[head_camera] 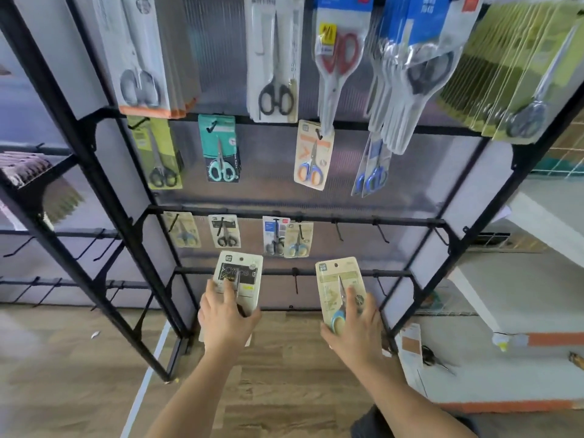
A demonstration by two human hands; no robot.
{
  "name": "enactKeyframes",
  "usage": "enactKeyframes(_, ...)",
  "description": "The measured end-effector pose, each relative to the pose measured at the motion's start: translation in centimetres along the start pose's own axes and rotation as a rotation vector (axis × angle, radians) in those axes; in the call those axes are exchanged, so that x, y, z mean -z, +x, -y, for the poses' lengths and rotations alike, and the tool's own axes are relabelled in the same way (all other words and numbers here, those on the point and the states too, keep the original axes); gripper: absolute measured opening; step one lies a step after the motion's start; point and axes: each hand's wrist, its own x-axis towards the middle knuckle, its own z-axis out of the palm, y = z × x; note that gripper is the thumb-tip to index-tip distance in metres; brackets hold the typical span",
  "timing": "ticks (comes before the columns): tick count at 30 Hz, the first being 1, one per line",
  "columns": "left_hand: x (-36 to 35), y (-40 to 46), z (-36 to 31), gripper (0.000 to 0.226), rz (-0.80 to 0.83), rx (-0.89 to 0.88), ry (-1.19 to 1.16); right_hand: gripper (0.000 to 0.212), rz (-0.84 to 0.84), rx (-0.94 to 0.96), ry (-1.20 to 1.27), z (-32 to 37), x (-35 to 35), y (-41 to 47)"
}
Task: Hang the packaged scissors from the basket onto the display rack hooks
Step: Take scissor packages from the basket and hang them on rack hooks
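My left hand (226, 320) grips a cream pack of black scissors (240, 275) by its lower half, held upright in front of the lowest rail of the black display rack (284, 218). My right hand (357, 330) holds a cream pack of blue-and-yellow scissors (336, 281) the same way, a little to the right. Both packs have a hang hole at the top. Bare hooks (338, 230) stick out of the third rail above the right pack, and one bare hook (295, 279) sits on the lowest rail between the two packs. The basket is out of view.
Upper rails carry several hung scissor packs, large ones (275, 58) on top and smaller ones (221, 150) below. A second black rack (38, 191) stands to the left. White shelving (505, 311) with loose items is on the right. Wood floor lies below.
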Motion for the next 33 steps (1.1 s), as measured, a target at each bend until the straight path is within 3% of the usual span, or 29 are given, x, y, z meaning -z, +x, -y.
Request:
enactKeyframes(6,-0.5,0.9,0.1,0.081,-0.025,0.044,-0.006,0.099,0.033,0.145,0.043,1.6,-1.7,4.1)
enactKeyframes(15,-2.5,4.8,0.3,0.085,0.035,-0.008,0.023,0.095,0.126,0.095,0.023,2.9,-5.7,7.9)
enactKeyframes(21,-5.3,8.3,1.0,0.085,0.102,-0.09,0.045,0.092,0.015,0.09,0.026,3.3,-8.1,10.9)
enactKeyframes(33,-7.7,10.6,2.7,0.084,0.183,-0.083,0.062,0.082,-0.034,0.101,0.031,4.6,-11.1,14.3)
